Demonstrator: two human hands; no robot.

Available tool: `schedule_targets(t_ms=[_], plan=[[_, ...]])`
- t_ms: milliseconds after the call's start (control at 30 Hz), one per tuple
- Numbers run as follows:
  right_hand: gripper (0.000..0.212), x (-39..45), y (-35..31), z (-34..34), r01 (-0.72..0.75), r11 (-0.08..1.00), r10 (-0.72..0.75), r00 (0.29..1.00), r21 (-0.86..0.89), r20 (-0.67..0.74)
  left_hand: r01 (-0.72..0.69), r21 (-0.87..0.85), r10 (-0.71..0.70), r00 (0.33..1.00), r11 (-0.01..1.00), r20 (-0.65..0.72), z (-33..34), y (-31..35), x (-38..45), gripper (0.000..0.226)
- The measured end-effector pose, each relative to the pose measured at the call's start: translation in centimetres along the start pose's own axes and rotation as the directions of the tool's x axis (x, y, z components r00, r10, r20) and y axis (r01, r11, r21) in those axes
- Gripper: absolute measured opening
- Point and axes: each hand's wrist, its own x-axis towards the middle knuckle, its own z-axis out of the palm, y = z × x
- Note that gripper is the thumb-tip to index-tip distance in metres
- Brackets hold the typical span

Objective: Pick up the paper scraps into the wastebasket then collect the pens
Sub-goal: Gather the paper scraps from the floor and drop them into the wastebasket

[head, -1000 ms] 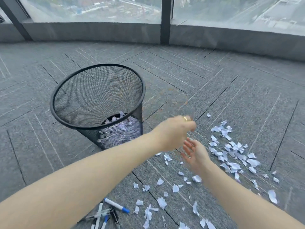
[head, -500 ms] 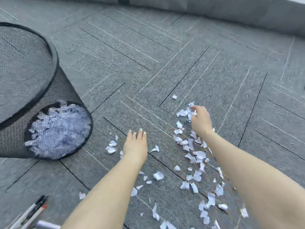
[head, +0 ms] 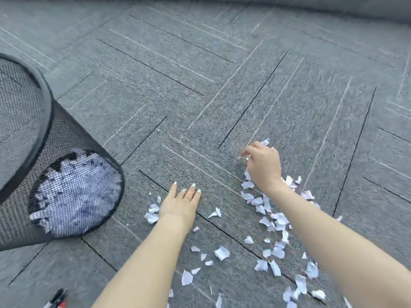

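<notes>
White paper scraps (head: 275, 221) lie scattered over the grey carpet, thickest in a band under my right forearm. My right hand (head: 263, 166) sits at the far end of that band, fingers curled down around a few scraps. My left hand (head: 181, 203) rests flat on the carpet with its fingers apart and nothing in it, a few scraps beside its wrist. The black mesh wastebasket (head: 47, 112) stands at the left, with a layer of scraps showing through its wall near the bottom. The tips of the pens (head: 56, 298) peek in at the bottom left edge.
Grey carpet tiles (head: 200, 74) with dark seams stretch beyond the hands. A low grey wall base (head: 311, 5) runs along the top edge. The basket stands about a hand's width left of my left hand.
My left hand came down from near the basket's rim to the carpet. My right hand reached to the far end of the scraps and curled its fingers. The view tilted down and closer.
</notes>
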Motion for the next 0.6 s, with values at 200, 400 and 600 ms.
schedule_targets(t_ms=[200,400,600], plan=[[0.036,1.7,2.6,-0.6,-0.285,0.949,0.265,0.953,0.136,0.146,-0.004,-0.019,0.005,1.0,1.0,0.021,0.2,0.0,-0.2,0.079],[0.032,-6.7,0.4,-0.8,-0.043,0.954,0.011,0.994,0.296,0.108,0.019,-0.051,-0.02,1.0,0.999,-0.009,0.8,0.0,-0.1,0.084],[0.036,-5.1,0.5,-0.9,-0.164,0.98,0.131,0.96,0.116,0.247,0.045,-0.025,-0.045,0.999,0.999,-0.005,1.0,0.4,-0.1,0.091]])
